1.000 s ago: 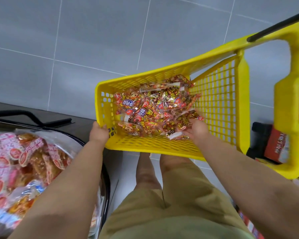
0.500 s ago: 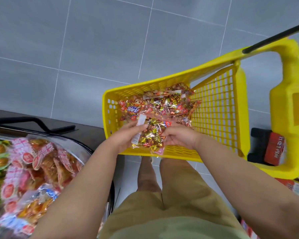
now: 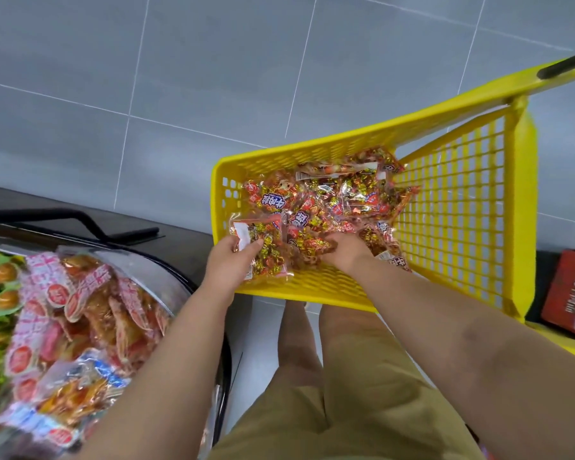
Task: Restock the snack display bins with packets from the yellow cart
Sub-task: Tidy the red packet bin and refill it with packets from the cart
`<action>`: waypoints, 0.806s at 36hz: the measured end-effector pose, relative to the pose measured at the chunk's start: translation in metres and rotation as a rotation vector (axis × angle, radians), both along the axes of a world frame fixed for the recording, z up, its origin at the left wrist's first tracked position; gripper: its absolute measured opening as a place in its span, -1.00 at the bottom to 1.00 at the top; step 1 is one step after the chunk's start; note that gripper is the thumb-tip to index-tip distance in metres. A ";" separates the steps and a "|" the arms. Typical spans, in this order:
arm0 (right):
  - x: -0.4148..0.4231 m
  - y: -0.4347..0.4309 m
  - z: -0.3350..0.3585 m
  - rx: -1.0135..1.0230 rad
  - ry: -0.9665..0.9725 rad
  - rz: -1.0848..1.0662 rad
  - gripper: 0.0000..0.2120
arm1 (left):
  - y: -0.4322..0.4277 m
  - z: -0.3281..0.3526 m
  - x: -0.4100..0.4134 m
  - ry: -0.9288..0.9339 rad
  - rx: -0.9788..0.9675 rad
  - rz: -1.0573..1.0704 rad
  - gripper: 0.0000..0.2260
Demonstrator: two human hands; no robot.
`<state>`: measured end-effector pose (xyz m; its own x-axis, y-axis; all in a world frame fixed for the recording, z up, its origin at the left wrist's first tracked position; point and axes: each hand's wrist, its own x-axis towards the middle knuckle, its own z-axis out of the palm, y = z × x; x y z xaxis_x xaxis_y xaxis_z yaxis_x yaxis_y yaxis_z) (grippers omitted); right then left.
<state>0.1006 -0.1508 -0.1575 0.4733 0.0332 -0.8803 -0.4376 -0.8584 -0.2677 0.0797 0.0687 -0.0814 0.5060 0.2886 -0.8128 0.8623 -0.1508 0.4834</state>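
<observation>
Your left hand (image 3: pixel 228 265) is closed around one clear packet of gold-wrapped sweets (image 3: pixel 261 249), thumb on top near its white label, holding it over the near left corner of the yellow cart basket (image 3: pixel 452 207). Your right hand (image 3: pixel 344 249) reaches into the pile of snack packets (image 3: pixel 326 199) in the basket, fingers curled down among them; you cannot tell whether they have closed on any packet. The pile fills the basket's left half. To your left, the snack display bin (image 3: pixel 180 283) holds red-and-white packets (image 3: pixel 90 303) heaped against its clear rim, well apart from the cart.
</observation>
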 end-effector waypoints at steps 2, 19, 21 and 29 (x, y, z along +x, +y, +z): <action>0.000 0.002 -0.003 -0.006 -0.039 -0.008 -0.59 | 0.001 0.001 -0.001 -0.016 -0.017 0.027 -0.83; 0.016 -0.055 0.099 0.738 0.064 -0.890 -0.77 | -0.009 0.019 0.015 0.084 -0.218 0.251 -0.64; 0.017 -0.047 0.107 0.812 0.131 -0.876 -0.72 | -0.017 0.022 0.017 0.094 -0.314 0.282 -0.67; 0.017 -0.011 0.104 0.837 0.202 -0.902 -0.73 | -0.023 0.026 0.023 0.056 -0.497 0.103 -0.47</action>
